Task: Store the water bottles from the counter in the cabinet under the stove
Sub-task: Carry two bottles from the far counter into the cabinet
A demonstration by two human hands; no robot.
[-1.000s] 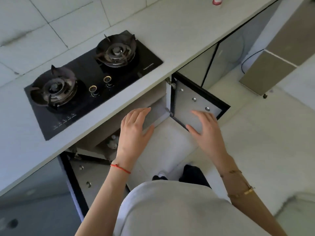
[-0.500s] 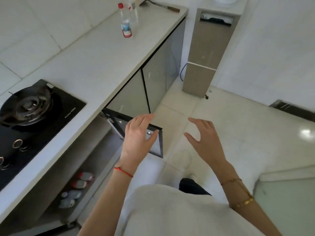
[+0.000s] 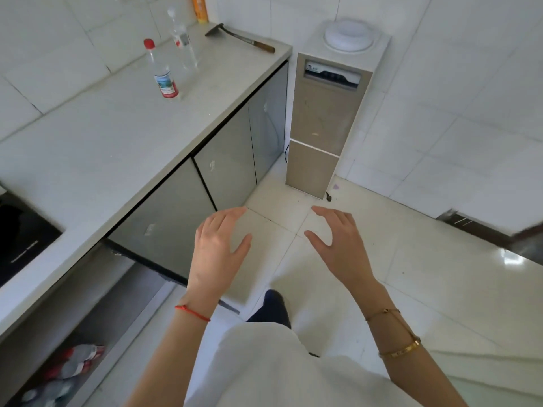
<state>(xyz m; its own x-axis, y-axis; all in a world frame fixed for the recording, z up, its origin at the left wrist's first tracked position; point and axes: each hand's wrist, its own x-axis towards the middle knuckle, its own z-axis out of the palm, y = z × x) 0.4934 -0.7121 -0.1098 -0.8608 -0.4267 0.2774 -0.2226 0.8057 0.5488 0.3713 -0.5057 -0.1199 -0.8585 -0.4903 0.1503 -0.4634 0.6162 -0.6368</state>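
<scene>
Two clear water bottles stand on the white counter (image 3: 97, 148): one with a red cap and red label (image 3: 162, 74), and a taller one with a clear cap (image 3: 183, 42) behind it. The cabinet under the stove (image 3: 88, 315) is open, its door (image 3: 164, 230) swung out, and several bottles (image 3: 70, 365) lie on its floor at the lower left. My left hand (image 3: 216, 254) and my right hand (image 3: 340, 248) hover empty over the floor, fingers spread, well short of the counter bottles.
A black stove top (image 3: 20, 236) shows at the left edge. A cleaver (image 3: 241, 36) and an orange bottle (image 3: 200, 8) lie at the counter's far end. A beige water dispenser (image 3: 326, 113) stands beyond the counter. Shut grey cabinet doors (image 3: 229, 160) line the front.
The view has swung right, away from the stove and open cabinet toward the counter's far end. Both hands stay open and empty, now over the floor rather than at the cabinet door.
</scene>
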